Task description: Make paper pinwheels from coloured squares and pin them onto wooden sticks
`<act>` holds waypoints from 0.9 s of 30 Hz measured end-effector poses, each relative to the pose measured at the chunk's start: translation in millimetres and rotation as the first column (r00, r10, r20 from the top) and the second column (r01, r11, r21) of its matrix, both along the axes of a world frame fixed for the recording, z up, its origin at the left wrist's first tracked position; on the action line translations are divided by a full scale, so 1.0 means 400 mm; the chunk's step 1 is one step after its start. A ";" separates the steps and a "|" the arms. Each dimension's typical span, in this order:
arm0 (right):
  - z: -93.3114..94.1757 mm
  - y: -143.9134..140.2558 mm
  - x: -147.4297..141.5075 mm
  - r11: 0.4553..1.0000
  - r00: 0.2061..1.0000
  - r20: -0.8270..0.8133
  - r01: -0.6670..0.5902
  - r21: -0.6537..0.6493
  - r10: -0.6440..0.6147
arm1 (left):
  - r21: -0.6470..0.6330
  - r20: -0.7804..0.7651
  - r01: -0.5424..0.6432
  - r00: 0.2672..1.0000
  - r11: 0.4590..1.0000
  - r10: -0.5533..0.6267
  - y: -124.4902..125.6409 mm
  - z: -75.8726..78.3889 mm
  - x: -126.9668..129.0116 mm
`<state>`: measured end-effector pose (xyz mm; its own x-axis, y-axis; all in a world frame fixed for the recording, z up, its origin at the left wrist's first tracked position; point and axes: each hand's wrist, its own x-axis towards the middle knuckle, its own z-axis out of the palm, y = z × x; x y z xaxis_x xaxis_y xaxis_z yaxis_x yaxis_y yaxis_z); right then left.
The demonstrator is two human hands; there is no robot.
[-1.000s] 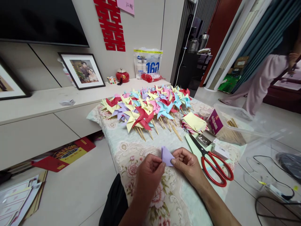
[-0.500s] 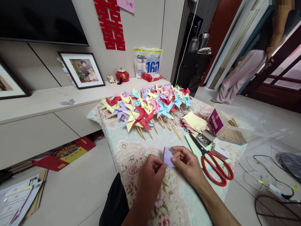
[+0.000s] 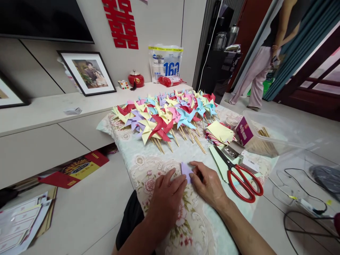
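Note:
A small folded piece of purple paper (image 3: 187, 172) rests on the flowered tablecloth between my hands. My left hand (image 3: 170, 191) lies nearly flat, its fingers stretched out and pressing at the paper's left and lower edge. With curled fingers and the thumb at the paper's right side, my right hand (image 3: 208, 184) grips it. Red-handled scissors (image 3: 245, 180) lie to the right of my right hand, partly over green paper (image 3: 218, 161). Behind them is an open box of small metal pieces (image 3: 231, 152). Further back stands a crowd of paper pinwheels (image 3: 162, 129) on sticks.
A stack of coloured paper squares (image 3: 220, 131) lies near a clear plastic bin (image 3: 281, 136) with sticks in it. Loose wooden sticks (image 3: 199, 144) lie before the pinwheels. A person (image 3: 255, 71) stands at the back right. Cables (image 3: 300, 226) trail across the right floor.
My left hand has gone from pinching the purple paper to lying flat against it, and the paper is now lower on the cloth. The person behind shows further left.

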<state>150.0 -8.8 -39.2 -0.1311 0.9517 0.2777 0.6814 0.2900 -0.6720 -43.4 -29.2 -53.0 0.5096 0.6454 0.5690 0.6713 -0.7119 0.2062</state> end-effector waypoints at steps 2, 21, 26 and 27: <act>-0.005 0.003 -0.001 0.999 0.998 0.059 -0.002 0.053 -0.001 | -0.010 -0.040 0.012 0.999 1.000 -0.013 -0.001 -0.006 -0.001; 0.016 -0.124 0.000 0.957 0.843 0.519 -0.251 0.148 0.141 | 0.050 -0.145 0.009 0.989 0.999 -0.002 -0.011 0.008 0.006; 0.015 -0.132 0.022 0.944 0.782 0.606 -0.294 0.152 0.146 | 0.058 -0.190 0.013 0.982 0.998 -0.002 -0.015 0.017 0.002; 0.013 -0.135 0.028 0.944 0.780 0.610 -0.291 0.156 0.139 | 0.062 -0.184 0.006 0.983 0.998 0.005 -0.016 0.017 0.001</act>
